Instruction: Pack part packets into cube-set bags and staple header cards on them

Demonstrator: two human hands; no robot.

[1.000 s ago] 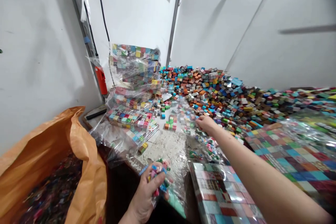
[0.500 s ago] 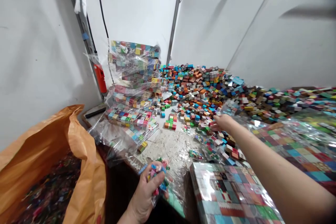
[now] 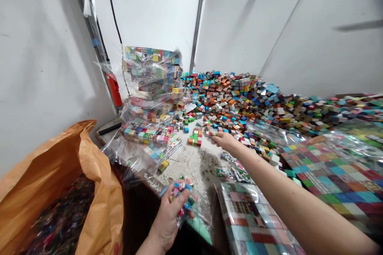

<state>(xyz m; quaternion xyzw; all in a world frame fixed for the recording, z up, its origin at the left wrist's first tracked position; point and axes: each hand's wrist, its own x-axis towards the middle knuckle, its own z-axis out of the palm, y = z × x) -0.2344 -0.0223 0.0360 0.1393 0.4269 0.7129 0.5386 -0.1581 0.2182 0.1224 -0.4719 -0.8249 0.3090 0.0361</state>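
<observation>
My left hand is low in front of me, closed round a clear plastic bag of small coloured blocks. My right hand is stretched out over the table with its fingers curled at the near edge of the big heap of loose coloured blocks. What the right fingers hold is too small to name. A small cluster of joined blocks lies just left of that hand.
Clear bags packed with blocks pile up at the left. Flat wrapped block sheets lie at the right and in front. An orange sack with mixed bits stands at my left. White walls close the corner.
My right hand has swung from the right side of the heap back left to its near edge. The left hand has stayed with its bag.
</observation>
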